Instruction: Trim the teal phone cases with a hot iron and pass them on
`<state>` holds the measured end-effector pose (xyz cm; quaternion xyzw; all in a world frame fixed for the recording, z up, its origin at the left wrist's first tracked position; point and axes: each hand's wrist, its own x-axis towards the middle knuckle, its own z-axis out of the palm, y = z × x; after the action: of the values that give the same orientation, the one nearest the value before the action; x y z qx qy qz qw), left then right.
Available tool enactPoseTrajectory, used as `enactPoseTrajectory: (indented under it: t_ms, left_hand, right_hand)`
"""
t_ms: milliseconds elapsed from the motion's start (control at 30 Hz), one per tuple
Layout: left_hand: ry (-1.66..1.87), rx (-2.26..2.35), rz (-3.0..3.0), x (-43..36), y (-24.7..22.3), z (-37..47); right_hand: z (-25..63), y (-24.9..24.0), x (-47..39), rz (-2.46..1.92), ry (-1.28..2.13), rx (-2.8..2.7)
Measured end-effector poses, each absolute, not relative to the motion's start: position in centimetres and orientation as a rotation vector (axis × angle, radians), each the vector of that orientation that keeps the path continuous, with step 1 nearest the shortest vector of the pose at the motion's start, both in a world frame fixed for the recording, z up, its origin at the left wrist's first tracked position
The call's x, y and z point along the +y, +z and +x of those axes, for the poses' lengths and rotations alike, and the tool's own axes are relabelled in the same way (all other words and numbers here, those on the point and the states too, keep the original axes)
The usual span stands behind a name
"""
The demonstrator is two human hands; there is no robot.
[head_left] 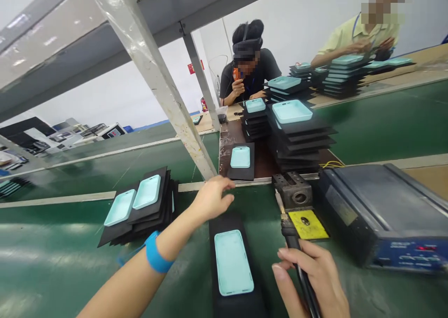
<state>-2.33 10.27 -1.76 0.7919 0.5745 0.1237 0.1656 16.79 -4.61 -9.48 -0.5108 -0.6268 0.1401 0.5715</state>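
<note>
My left hand [213, 197] hangs over the bench with its thumb and fingers apart and nothing between them. A blue band [157, 252] circles that wrist. Below it a light-turquoise phone case [234, 262] lies, open side up, on a black sheet [226, 222]. Beyond the fingers, a smaller-looking turquoise case [240, 157] rests on another black sheet. My right hand [311, 280] grips a soldering iron [291, 234] by its black handle, its tip pointing away from me beside a metal iron stand [294, 190]. A yellow sponge [308, 224] lies close to the iron.
At right stands a blue-fronted soldering station [385, 215]. Stacks of black sheets [297, 138] with cases rise at the back; another stack [161, 199] sits left. A white post [154, 75] crosses the view. Two people work opposite, one in a black shirt [271, 68].
</note>
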Motion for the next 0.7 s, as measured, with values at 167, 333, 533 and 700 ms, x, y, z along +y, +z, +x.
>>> enactPoseTrajectory:
  t_ms: [167, 333, 533, 700]
  left_hand:
    - [0.296, 1.571, 2.240, 3.6, -3.5, -6.0]
    - [0.022, 1.645, 2.357, 2.0, -4.5, -5.5]
    - [-0.086, 1.603, 2.439, 2.7, -4.9, -4.4]
    - [-0.085, 1.511, 2.482, 2.5, -3.8, -4.2]
  right_hand:
    - [15.8, -10.8, -4.7, -1.106, 0.321, -1.580]
    - [15.5, -11.3, -4.4, -1.056, 0.262, -1.621]
    - [15.7, -11.3, -4.3, -1.046, 0.192, -1.631]
    - [17.1, -9.4, -5.3, -1.026, 0.152, -1.590]
